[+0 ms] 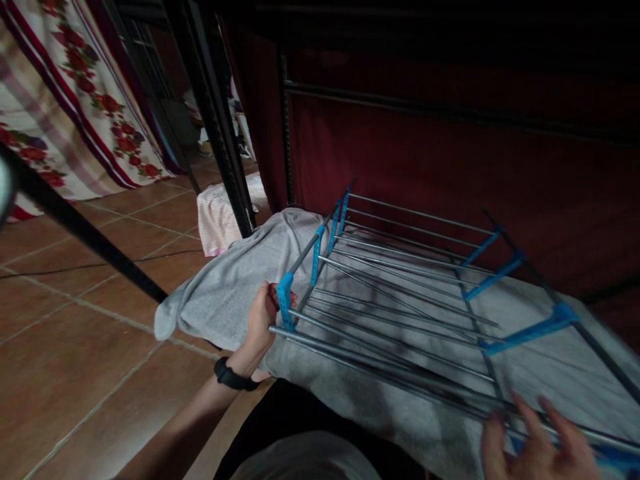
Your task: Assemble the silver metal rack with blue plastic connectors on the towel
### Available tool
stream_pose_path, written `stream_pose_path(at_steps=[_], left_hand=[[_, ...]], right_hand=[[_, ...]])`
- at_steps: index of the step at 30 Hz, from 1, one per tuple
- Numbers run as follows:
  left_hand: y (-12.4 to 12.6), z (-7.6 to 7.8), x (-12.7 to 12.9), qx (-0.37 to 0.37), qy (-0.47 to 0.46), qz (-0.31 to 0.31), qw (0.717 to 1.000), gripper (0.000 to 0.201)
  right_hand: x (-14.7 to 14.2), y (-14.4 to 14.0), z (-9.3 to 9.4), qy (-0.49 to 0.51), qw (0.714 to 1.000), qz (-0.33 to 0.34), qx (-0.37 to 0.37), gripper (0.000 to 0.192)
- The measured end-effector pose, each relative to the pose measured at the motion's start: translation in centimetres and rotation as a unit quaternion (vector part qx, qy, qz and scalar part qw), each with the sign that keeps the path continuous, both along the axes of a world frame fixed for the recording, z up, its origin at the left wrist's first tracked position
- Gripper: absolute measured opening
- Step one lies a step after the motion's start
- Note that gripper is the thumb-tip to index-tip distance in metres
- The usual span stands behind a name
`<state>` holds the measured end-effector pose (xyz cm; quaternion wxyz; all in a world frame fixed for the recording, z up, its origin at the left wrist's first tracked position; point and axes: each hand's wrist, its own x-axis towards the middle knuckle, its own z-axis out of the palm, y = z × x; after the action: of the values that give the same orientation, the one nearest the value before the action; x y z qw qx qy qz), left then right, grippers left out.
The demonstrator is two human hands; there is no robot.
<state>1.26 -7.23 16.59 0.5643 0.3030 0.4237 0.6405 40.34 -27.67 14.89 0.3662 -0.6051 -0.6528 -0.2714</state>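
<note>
A folded metal drying rack [400, 293] with grey rods and blue plastic joints lies flat over a grey towel [235, 287]. My left hand [260, 327] grips the rack's near-left corner at a blue joint [286, 300]; a black band sits on that wrist. At the bottom right, my right hand [537, 440] rests with fingers spread on the rack's front rods, near another blue joint. The towel spreads under the whole rack and hangs off to the left.
Brown tiled floor [75, 347] lies to the left, crossed by a thin cable. Black metal frame posts [220, 133] stand behind the towel, and a dark bar [85, 233] slants at left. Pink-striped cloth [217, 217] lies behind. Dark red fabric [450, 153] hangs at the back, floral cloth [75, 100] upper left.
</note>
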Motion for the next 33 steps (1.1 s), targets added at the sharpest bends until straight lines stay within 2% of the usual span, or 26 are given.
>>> stream_pose_path(at_steps=[2,6,9,14,18,23,29,33], left_hand=[[-0.1,0.6,0.0,0.029,0.01,0.01,0.999,0.049],[-0.5,2.2,0.2,0.082,0.037,0.018,0.996,0.046],[-0.8,3.1,0.4,0.085,0.05,0.006,0.995,0.047],[-1.2,4.3,0.5,0.06,0.025,-0.047,0.997,0.043],[-1.2,5.0,0.6,0.071,0.02,-0.071,0.995,0.043],[-0.9,5.6,1.2,0.074,0.041,-0.07,0.994,0.044],[-0.4,5.4,2.1,0.069,0.087,-0.047,0.993,0.045],[-0.2,5.5,2.5,0.054,0.074,-0.021,0.996,0.051]], right_hand=[[-2.0,1.3,0.2,-0.044,0.999,-0.01,-0.011,0.067],[-6.7,3.7,1.7,-0.094,0.986,0.096,-0.097,0.053],[-8.3,4.8,2.9,-0.12,0.973,0.154,-0.126,0.051],[-7.7,5.7,4.2,-0.147,0.97,0.145,-0.126,0.05],[-7.5,6.1,4.9,-0.161,0.971,0.139,-0.114,0.047],[-7.6,6.6,5.3,-0.167,0.969,0.139,-0.116,0.042],[-7.7,6.6,5.4,-0.153,0.969,0.143,-0.129,0.04],[-7.7,6.5,5.6,-0.16,0.97,0.13,-0.131,0.041]])
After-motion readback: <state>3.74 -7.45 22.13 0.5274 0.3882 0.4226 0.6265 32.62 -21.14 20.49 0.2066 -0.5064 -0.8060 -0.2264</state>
